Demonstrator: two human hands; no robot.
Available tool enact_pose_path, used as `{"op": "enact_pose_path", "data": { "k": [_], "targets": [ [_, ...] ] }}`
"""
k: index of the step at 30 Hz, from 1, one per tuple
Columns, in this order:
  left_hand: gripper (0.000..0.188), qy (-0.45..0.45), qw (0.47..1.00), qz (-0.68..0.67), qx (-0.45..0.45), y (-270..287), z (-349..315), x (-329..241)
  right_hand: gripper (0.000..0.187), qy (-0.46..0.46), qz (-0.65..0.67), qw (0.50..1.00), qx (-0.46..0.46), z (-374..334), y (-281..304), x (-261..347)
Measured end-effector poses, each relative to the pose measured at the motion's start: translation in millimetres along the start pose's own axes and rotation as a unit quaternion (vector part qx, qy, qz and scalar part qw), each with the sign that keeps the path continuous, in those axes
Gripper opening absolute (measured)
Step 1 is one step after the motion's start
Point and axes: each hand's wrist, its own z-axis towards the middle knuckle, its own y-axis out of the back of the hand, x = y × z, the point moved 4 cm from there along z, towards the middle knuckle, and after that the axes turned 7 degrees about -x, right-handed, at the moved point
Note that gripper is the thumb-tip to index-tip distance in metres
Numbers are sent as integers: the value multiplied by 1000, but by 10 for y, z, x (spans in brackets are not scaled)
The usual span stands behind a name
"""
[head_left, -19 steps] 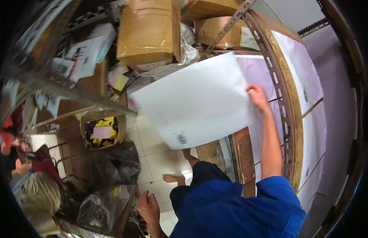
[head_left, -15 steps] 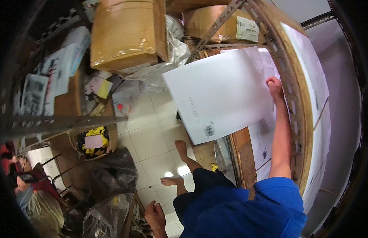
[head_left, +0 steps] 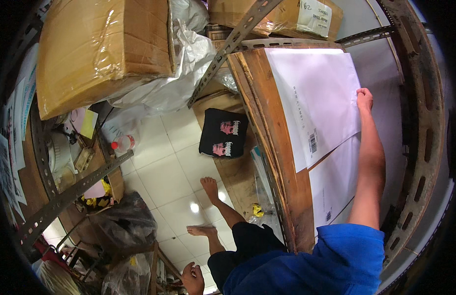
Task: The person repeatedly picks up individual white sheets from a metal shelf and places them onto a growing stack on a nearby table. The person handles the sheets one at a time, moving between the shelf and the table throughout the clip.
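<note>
A large white sheet [head_left: 316, 98] with a barcode near its lower corner lies on a wooden shelf board [head_left: 274, 128] to my right. My right hand [head_left: 364, 100] is closed on the sheet's right edge, arm stretched out. Below it another white sheet [head_left: 331, 179] with a barcode lies on the same board, partly covered. My left hand [head_left: 192, 279] hangs low beside my body, fingers loosely bent and apart, with nothing visible in it.
Metal shelf posts [head_left: 237, 44] frame the board. A big taped carton [head_left: 105, 59] stands upper left, with white plastic wrapping [head_left: 188, 59] beside it. On the floor are a folded black printed cloth [head_left: 223, 132], a clear bottle with a red cap [head_left: 123, 143] and dark plastic bags [head_left: 127, 221].
The white sheet, raised and tilted over the aisle before, now lies on the board farther right, my right hand still on its edge. My view has shifted; the black cloth is uncovered.
</note>
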Motion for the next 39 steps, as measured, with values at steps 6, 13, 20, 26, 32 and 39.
{"op": "enact_pose_path", "data": {
  "k": [6, 13, 20, 26, 32, 39],
  "targets": [
    [35, 1, 1000, -9, 14, -46, 78, -155, 21, 30, -16, 999, -13, 265, -39, -144],
    [32, 4, 1000, 1, 20, -21, 90, -194, 22, 12, -30, 999, 2, 303, -52, -74],
    [35, -9, 1000, 13, 2, 76, 55, -259, 15, 39, -49, 978, -198, -75, 163, 307],
    [29, -71, 994, -26, -73, 322, -286, -308, 18, 273, 311, 897, -156, -1758, 614, 2093],
    [24, -143, 963, -74, -214, 1029, -1177, -2, 14, 276, 573, 717, 284, -4239, 1601, 3326],
    [20, -155, 866, -73, -469, 1760, -3151, 1185, 10, 225, 551, 562, 575, -6562, 2317, 2895]
  ]
}}
